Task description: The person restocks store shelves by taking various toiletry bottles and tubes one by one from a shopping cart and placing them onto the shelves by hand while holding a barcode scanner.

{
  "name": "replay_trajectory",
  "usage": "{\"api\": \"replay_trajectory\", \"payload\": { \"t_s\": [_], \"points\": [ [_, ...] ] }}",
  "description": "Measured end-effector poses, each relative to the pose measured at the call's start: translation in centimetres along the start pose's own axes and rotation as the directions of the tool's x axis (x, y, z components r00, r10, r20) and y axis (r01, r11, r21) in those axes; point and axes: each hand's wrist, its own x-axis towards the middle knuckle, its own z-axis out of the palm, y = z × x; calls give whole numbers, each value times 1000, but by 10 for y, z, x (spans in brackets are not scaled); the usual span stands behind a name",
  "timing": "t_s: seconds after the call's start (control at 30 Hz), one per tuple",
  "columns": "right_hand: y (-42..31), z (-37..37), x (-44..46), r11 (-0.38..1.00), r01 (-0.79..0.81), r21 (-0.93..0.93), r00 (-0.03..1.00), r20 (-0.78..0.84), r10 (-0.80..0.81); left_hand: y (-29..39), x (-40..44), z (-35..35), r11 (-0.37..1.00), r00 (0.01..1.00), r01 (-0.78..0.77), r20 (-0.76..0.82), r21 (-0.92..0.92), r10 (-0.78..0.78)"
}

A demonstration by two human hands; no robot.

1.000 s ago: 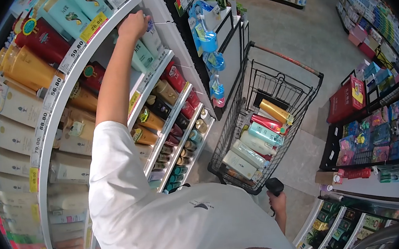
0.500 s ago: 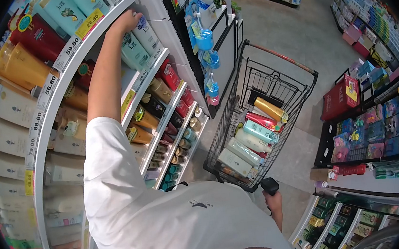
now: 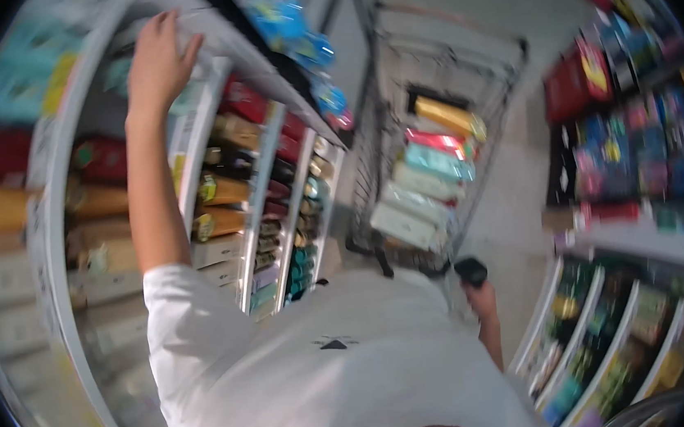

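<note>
My left hand (image 3: 157,71) is raised in front of the upper shelf at the left, its thumb apart from the fingers and nothing visible in it. Pale green bottles (image 3: 190,92), blurred, stand on the shelf behind and beside it. At the lower right, my right hand (image 3: 480,297) is closed around a black handheld device (image 3: 470,271). Between the hands, farther forward, a black wire shopping cart (image 3: 491,174) holds several bottles and packs, among them a gold bottle (image 3: 448,117), a red one (image 3: 434,142) and a light blue one (image 3: 438,163).
Curved shelves (image 3: 52,217) of bottles fill the left side. Blue hanging goods (image 3: 282,22) are beyond the shelf end. A red box (image 3: 576,92) and a rack of colourful packs (image 3: 637,152) stand at the right, with low shelves (image 3: 589,338) below. Much is motion-blurred.
My left hand has moved away from the pale bottles on the shelf, and its fingers have spread. My right hand still grips the black device. The whole view has shifted and blurred.
</note>
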Motion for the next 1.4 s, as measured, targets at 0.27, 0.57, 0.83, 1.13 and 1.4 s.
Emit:
{"api": "replay_trajectory", "payload": {
  "t_s": [0.27, 0.57, 0.83, 1.13, 1.4],
  "points": [
    [-32, -16, -46, 948, -312, -58, 950, -23, 311, 318, -113, 144, 603, 754, 151, 486, -783, 443],
    [-30, -39, -56, 947, -307, -92, 951, -80, 300, 514, -197, 267, 714, 641, -21, 539, -699, 547],
    [-59, -72, -49, 968, -229, -99, 973, -46, 225, 498, -164, 257, 718, 519, -49, 597, -694, 612],
    [-147, -108, -38, 1000, 10, -29, 999, -31, -11, 421, -197, 116, -634, 310, 773, 878, -8, 366],
    [-257, -80, -93, 869, 490, 71, 855, 154, -495, 376, -155, 7, -730, 541, 543, 493, 414, 682]
  ]
}}
